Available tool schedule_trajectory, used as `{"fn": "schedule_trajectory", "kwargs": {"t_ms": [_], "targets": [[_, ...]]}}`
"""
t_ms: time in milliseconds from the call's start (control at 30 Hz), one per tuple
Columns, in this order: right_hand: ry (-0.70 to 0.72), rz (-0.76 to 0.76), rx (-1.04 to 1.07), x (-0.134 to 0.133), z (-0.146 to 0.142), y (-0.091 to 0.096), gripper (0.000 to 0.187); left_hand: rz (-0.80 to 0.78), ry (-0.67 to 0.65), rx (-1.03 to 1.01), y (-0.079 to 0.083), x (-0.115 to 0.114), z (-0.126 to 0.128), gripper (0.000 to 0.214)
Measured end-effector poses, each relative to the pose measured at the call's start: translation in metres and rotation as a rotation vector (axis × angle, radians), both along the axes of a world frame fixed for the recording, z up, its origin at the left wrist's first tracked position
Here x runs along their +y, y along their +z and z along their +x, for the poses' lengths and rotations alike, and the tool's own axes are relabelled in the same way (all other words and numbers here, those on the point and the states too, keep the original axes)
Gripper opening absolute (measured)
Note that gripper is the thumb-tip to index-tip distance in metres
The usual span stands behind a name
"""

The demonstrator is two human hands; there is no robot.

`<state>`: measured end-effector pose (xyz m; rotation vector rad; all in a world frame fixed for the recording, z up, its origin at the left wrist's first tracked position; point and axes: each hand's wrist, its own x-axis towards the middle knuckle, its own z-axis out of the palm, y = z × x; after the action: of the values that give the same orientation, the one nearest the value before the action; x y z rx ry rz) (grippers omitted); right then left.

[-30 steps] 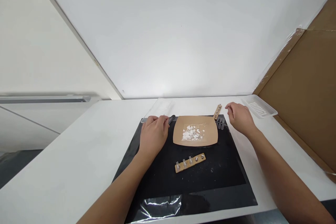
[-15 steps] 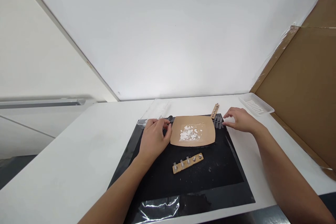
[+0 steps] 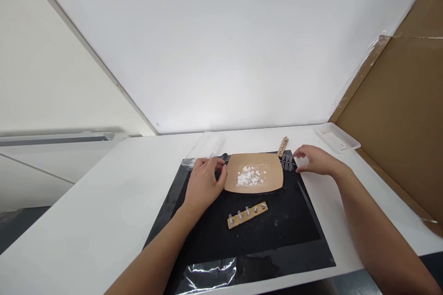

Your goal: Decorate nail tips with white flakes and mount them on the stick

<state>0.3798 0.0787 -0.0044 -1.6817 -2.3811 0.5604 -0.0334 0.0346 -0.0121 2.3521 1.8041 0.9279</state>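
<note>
A tan square plate (image 3: 273, 179) with a heap of small white bits (image 3: 248, 176) lies on a black mat (image 3: 221, 235). My left hand (image 3: 204, 182) rests at the plate's left edge, fingers curled around a dark slim tool (image 3: 224, 156). My right hand (image 3: 313, 158) is at the plate's right side, its fingertips pinched on a strip of clear nail tips (image 3: 288, 161). A wooden strip (image 3: 247, 214) with several small pieces stuck on it lies in front of the plate. A second wooden strip (image 3: 283, 146) lies behind the plate's right corner.
A clear plastic tray (image 3: 336, 138) stands at the back right beside a brown cardboard wall (image 3: 398, 115). A clear plastic piece (image 3: 204, 146) lies behind my left hand. Crinkled clear film (image 3: 211, 272) covers the mat's near edge. A white wall closes the back.
My right hand came down from above the table to the clear nail tips and closed its fingertips on them. My left hand shifted slightly toward the plate's edge.
</note>
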Motion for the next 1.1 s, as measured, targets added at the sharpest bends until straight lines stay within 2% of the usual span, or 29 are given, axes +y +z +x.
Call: {"fn": "schedule_trajectory", "kwargs": {"t_ms": [333, 533, 767, 1100], "targets": [[0.002, -0.02, 0.036, 0.001, -0.001, 0.002, 0.045, -0.012, -0.012, -0.017, -0.001, -0.001, 0.002, 0.019], [0.004, -0.018, 0.033, -0.006, -0.004, 0.013, 0.038, -0.017, -0.02, -0.024, -0.003, -0.001, 0.002, 0.019], [0.006, -0.189, -0.004, -0.023, -0.019, 0.025, 0.056, -0.036, -0.021, -0.041, -0.002, -0.002, 0.004, 0.021], [0.036, -0.371, -0.077, -0.029, -0.037, 0.026, 0.023, -0.053, -0.029, -0.041, -0.005, -0.002, 0.004, 0.02]]}}
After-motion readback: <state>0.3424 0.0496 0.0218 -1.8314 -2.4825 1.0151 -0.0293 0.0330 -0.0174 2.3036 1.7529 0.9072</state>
